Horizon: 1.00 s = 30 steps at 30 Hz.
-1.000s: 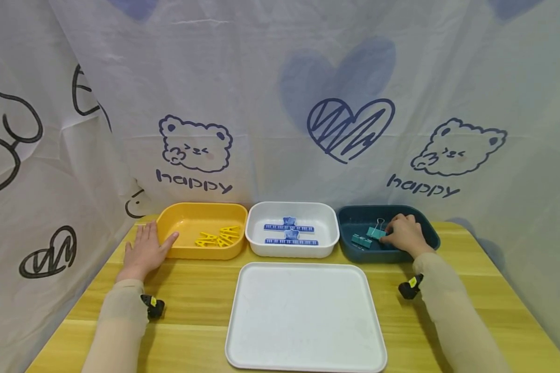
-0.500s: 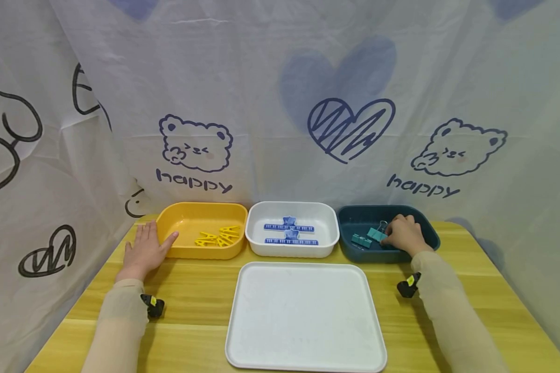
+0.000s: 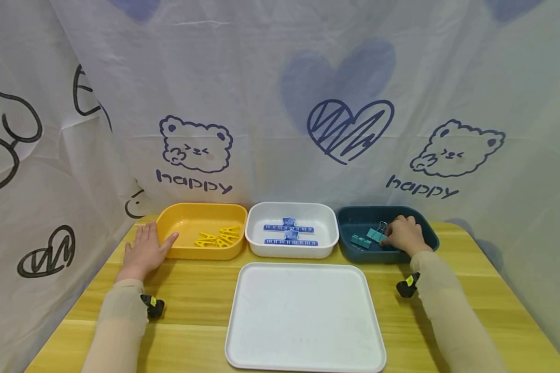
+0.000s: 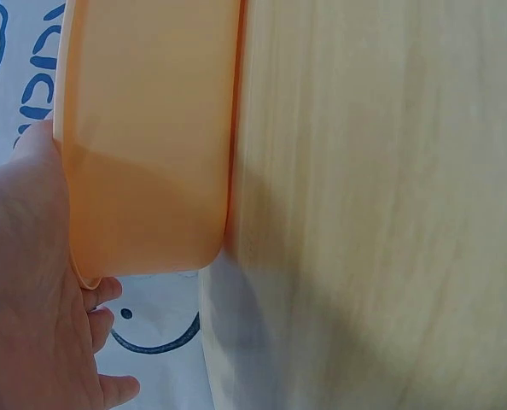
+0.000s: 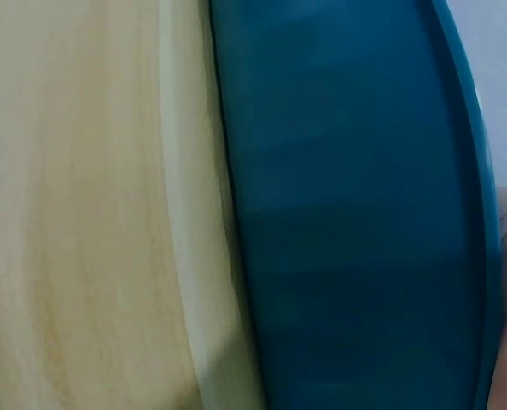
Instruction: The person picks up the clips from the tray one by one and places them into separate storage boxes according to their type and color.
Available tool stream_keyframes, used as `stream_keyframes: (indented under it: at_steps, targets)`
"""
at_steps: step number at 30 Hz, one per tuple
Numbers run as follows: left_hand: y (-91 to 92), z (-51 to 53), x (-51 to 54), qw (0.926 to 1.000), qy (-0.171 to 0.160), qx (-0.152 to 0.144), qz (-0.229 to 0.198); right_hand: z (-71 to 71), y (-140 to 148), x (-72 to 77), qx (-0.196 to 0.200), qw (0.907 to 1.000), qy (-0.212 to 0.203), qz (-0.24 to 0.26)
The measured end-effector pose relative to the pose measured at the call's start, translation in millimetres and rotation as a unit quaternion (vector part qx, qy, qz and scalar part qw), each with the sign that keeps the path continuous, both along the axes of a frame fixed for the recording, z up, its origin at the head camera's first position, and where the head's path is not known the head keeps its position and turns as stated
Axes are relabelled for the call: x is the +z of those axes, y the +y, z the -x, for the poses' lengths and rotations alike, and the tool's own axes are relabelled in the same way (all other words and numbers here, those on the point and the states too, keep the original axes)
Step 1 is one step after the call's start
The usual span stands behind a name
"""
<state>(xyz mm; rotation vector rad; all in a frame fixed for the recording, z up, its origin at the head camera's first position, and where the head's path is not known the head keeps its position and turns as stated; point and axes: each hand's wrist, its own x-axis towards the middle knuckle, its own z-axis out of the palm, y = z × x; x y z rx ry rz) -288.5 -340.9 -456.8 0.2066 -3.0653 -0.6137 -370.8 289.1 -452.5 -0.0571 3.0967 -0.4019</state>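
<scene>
My left hand (image 3: 144, 248) rests at the left end of a yellow tray (image 3: 200, 255), fingers extended outside its wall and thumb over the front rim. In the left wrist view, that hand (image 4: 32, 299) lies along the tray's rim (image 4: 151, 154). Inside the dark blue tray (image 3: 373, 256), my right hand (image 3: 405, 235) pinches the right edge of a teal binder clip (image 3: 376, 235); its fingertips are partly hidden. Another teal binder clip (image 3: 361, 241) lies just to the left. The right wrist view shows mainly the blue tray's outer wall (image 5: 356, 205).
Several yellow clips (image 3: 219, 238) lie in the yellow tray. Between the coloured trays, a white tray (image 3: 291, 251) holds two blue-and-white bar clips (image 3: 291, 242). A flat white tray (image 3: 305, 316) lies in front on the wooden table (image 3: 191, 300). A printed cloth (image 3: 270, 103) hangs behind.
The binder clip by my right hand has turned slightly, and its wire handle has tipped to the right. The right wrist has shifted a little. My left hand has stayed still.
</scene>
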Motion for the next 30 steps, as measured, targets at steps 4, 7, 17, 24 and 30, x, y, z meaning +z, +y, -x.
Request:
stream_keyframes:
  at_steps: [4,7,17,24,30]
  targets:
    - [0.5,0.6,0.1,1.0,-0.002,0.001,0.002,-2.4,-0.2,2.6,-0.001,1.0,0.002,-0.005]
    - [0.6,0.5,0.6,1.0,0.004,0.001,0.005,-4.6,-0.6,4.8,-0.004,0.9999,0.009,-0.009]
    - [1.5,3.2,-4.5,0.9984,0.053,0.016,0.01,-24.3,0.1,10.4,-0.019,0.9971,0.069,-0.027]
    - [5.8,-0.3,-4.2,0.9941,0.102,0.027,0.025,-41.4,-0.9,15.9,-0.013,0.9933,0.115,-0.007]
    - [18.9,-7.4,2.5,0.9932,0.11,0.011,0.035,-61.8,-5.2,18.7,0.004,0.9854,0.166,0.039]
